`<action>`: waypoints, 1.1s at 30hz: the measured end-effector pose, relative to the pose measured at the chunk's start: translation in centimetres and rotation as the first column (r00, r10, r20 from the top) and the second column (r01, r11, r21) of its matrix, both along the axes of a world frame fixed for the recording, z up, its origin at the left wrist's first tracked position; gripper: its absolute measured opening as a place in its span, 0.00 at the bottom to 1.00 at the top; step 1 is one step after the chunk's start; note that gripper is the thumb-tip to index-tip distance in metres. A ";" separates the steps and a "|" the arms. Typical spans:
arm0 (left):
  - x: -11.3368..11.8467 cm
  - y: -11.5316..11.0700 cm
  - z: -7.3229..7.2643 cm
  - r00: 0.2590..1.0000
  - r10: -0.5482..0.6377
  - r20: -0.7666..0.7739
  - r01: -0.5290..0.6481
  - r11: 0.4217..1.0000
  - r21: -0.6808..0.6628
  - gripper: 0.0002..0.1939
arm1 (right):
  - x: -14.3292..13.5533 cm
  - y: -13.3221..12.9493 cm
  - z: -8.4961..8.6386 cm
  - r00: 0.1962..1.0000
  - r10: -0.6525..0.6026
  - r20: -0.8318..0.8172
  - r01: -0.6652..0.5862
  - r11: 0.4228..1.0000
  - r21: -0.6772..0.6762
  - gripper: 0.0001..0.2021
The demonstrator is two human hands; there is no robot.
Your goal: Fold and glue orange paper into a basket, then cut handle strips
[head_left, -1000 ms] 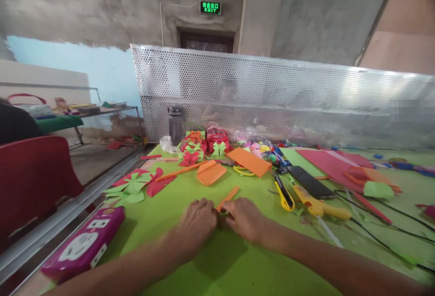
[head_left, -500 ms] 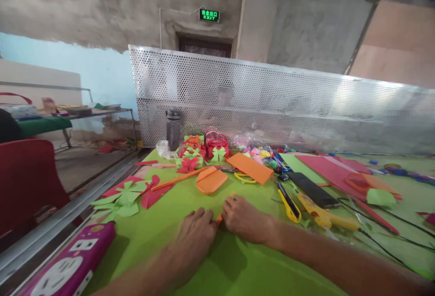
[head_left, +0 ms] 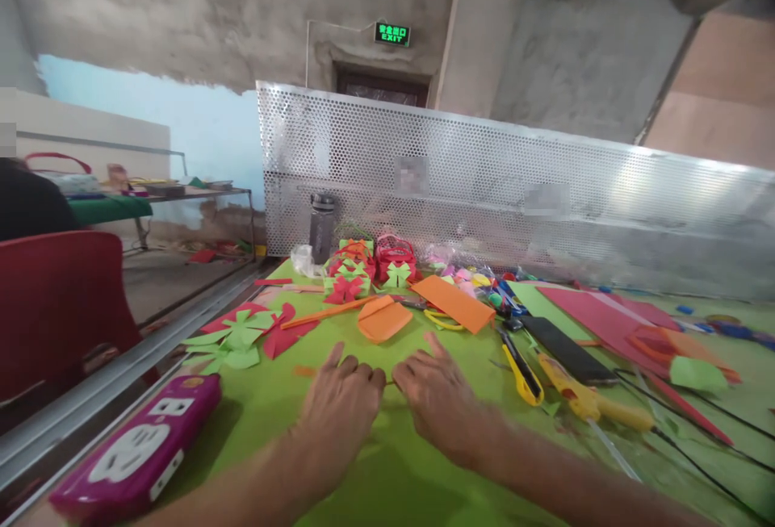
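My left hand (head_left: 345, 398) is closed low over the green tabletop, fingers curled and thumb raised. My right hand (head_left: 433, 394) faces it, closed the same way. Between the two sets of fingers a narrow sliver of an orange paper strip (head_left: 389, 382) shows; most of it is hidden in the grip. Just left of my left hand an orange end (head_left: 303, 371) sticks out, apparently of the same strip. Beyond the hands lie a folded orange paper piece (head_left: 384, 319) and an orange paper sheet (head_left: 454, 303), with yellow-handled scissors (head_left: 444, 319) partly under the sheet.
At left are green paper petals (head_left: 239, 341) and a purple power strip (head_left: 142, 446). To the right lie a yellow utility knife (head_left: 521, 374), a black phone (head_left: 569, 349) and a yellow glue gun (head_left: 584, 398) with its cord. Small paper baskets (head_left: 396, 261) and a bottle (head_left: 322, 228) stand behind.
Both hands have turned so that the thumbs point up and away, and the orange between them shows as a thinner line. The camera view has shifted slightly left.
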State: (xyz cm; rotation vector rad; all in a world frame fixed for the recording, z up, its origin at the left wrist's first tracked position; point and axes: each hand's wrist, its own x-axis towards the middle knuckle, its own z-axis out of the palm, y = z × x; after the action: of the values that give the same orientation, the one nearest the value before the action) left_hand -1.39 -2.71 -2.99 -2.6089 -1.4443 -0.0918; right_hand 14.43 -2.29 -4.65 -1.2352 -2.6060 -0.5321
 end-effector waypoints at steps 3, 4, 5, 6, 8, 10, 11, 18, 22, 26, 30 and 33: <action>0.2 0.3 -0.7 0.998 -0.039 0.047 0.039 0.999 -0.004 0.13 | 0.1 0.2 -1.1 0.993 0.049 -0.110 -0.043 0.998 0.054 0.11; 0.2 0.4 -1.0 0.998 -0.044 0.055 0.044 0.999 -0.011 0.13 | 0.2 0.3 -1.3 0.989 0.064 -0.131 -0.054 0.996 0.076 0.11; 0.2 0.6 -1.2 0.997 -0.046 0.061 0.047 0.999 -0.014 0.12 | 0.2 0.4 -1.6 0.986 0.079 -0.147 -0.065 0.993 0.096 0.11; 0.3 0.7 -1.3 0.996 -0.049 0.068 0.051 0.999 -0.016 0.12 | 0.2 0.4 -1.7 0.983 0.091 -0.160 -0.073 0.991 0.112 0.11; 0.2 0.9 -1.3 0.996 -0.054 0.078 0.056 0.998 -0.023 0.10 | 0.2 0.4 -1.8 0.977 0.115 -0.181 -0.094 0.988 0.122 0.11; 0.1 1.0 -1.2 0.995 -0.055 0.088 0.058 0.998 -0.031 0.09 | 0.2 0.3 -1.7 0.970 0.134 -0.204 -0.113 0.987 0.112 0.11; 0.0 1.0 -1.1 0.994 -0.056 0.093 0.059 0.998 -0.033 0.08 | 0.2 0.3 -1.6 0.967 0.138 -0.215 -0.118 0.987 0.105 0.11; -0.9 1.8 -0.5 0.993 -0.012 0.121 0.014 1.000 -0.018 0.13 | 0.9 0.9 -0.9 0.969 0.079 -0.232 -0.060 0.995 0.084 0.11; -1.8 2.6 -0.3 0.991 0.050 0.125 -0.050 0.999 0.001 0.15 | 1.7 1.7 -0.3 0.968 0.018 -0.249 0.006 0.996 0.092 0.12; -2.3 3.1 -0.2 0.982 0.106 0.154 -0.109 0.994 0.014 0.16 | 2.3 2.6 -0.4 0.964 -0.034 -0.263 0.064 0.993 0.103 0.12; -2.9 3.6 -0.2 0.968 0.145 0.207 -0.154 0.988 0.029 0.16 | 3.2 3.8 -0.7 0.956 -0.072 -0.284 0.110 0.987 0.121 0.12; -3.5 4.1 -0.3 0.956 0.137 0.259 -0.152 0.988 0.037 0.16 | 3.9 4.3 -0.2 0.943 -0.107 -0.316 0.155 0.979 0.133 0.14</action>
State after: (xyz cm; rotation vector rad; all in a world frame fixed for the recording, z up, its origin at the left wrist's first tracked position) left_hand -4.88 1.38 -3.31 -2.5089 -1.6827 -0.4610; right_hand 18.38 1.98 -4.85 -1.3277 -2.1932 -0.5097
